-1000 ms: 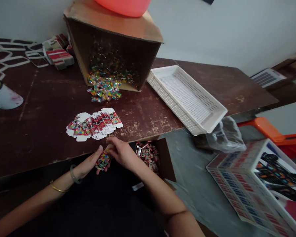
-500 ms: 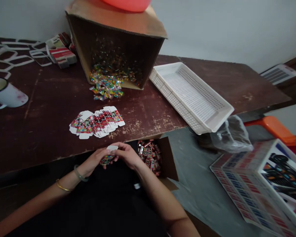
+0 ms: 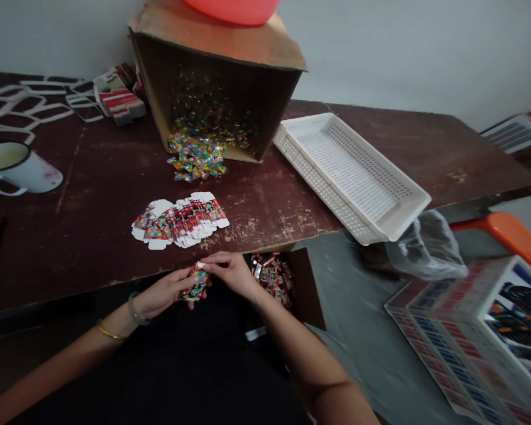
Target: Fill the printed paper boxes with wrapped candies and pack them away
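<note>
Both hands meet just below the table's front edge on one small colourful printed carton (image 3: 197,283). My left hand (image 3: 166,293) grips it from the left and underneath. My right hand (image 3: 230,273) pinches its top end with the fingertips. A fanned stack of flat printed carton blanks (image 3: 180,219) lies on the brown table (image 3: 92,195) just beyond the hands. Farther back, a cardboard box (image 3: 216,77) lies tipped on its side, and colourful wrapped candies (image 3: 197,159) spill from its mouth.
A brown box of filled small cartons (image 3: 274,277) sits below the table by my right hand. A white perforated tray (image 3: 351,174) overhangs the table's right front edge. A white mug (image 3: 15,171) stands at left. A large printed box (image 3: 478,336) lies at lower right.
The end flap that stood open half a second ago is now pressed down under my right fingertips. Both hands stay together on the carton. The camera view has shifted slightly.
</note>
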`<state>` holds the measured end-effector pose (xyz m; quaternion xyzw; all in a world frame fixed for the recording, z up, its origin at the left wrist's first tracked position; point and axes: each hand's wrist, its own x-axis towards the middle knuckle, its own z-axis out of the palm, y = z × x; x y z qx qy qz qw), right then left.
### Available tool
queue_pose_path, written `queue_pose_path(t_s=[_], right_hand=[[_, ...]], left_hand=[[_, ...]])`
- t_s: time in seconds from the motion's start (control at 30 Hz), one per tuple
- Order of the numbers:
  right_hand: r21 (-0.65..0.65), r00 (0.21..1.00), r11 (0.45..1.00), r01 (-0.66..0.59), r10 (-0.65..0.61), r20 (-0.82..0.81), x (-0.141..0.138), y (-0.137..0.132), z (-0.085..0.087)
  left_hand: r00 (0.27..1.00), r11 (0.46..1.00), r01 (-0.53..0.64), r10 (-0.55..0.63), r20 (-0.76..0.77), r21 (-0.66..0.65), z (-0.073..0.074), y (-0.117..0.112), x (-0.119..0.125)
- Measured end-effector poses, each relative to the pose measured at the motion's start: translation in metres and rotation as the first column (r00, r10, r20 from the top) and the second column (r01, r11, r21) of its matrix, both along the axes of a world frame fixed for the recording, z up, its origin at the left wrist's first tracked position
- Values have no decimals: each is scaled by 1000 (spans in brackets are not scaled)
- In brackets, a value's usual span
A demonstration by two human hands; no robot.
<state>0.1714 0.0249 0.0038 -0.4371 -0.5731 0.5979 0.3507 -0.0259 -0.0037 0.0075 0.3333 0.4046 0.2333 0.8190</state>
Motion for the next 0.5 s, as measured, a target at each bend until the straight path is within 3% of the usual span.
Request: queue_pose_path(t_s=[0.07,0.2,0.27,0.37,0.5], right_hand=[[22,999,999,47,-47,-14,4,-4,-2],[-73,997,995,74,-77,-30,14,-7,-7],[-32,992,991,127,-127,4,14,-9,-8],[91,985,980,175,-174,-18,4,-18,-6],[74,968,968,239,-232,-94,7,-32,2]], left_hand=[[998,997,57,-55,-43,48,2,3,1],[973,956,208,-180,-145,207,2,19,4],[968,943,227,-190,-164,244,4,26,4],[983,968,180,-170,-72,173,6,29,7],[993,995,101,-102,52,25,4,23,23]])
